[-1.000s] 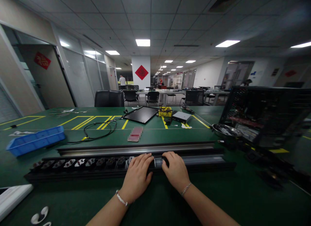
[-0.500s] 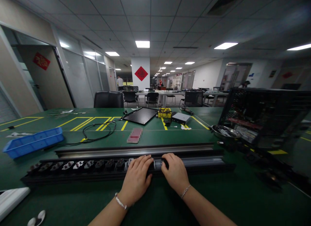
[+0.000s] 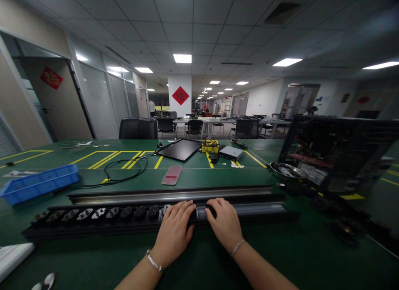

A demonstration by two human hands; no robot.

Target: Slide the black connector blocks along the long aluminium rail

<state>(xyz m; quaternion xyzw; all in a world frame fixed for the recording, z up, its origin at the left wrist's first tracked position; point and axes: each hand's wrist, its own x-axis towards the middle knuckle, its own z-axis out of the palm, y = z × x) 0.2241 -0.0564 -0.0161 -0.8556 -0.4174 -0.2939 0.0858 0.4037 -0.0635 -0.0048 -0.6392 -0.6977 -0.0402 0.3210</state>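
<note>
A long black metal channel (image 3: pixel 255 209) lies across the table before me, with a row of plug-socket modules (image 3: pixel 126 212), mostly black and a few pale, seated in its left half. My left hand (image 3: pixel 176 227) is closed over the right end of this row, its fingers bent onto a socket module that they mostly cover. Just to its right, my right hand (image 3: pixel 223 219) is closed over the channel. Something dark shows between its thumb and fingers, too hidden to name. Behind, a second long metal rail (image 3: pixel 131 197) lies parallel to the channel.
To the left are a blue plastic bin (image 3: pixel 40 183) and a black cable (image 3: pixel 126 173). Farther back lie a flat black panel (image 3: pixel 179 149), a yellow box (image 3: pixel 210 146) and a grey box (image 3: pixel 230 152). A metal bowl (image 3: pixel 285 171) and an open computer case (image 3: pixel 339 153) stand right.
The view has shifted slightly, moving the table objects a little to the left in the picture. Both hands keep nearly the same place and pose on the channel.
</note>
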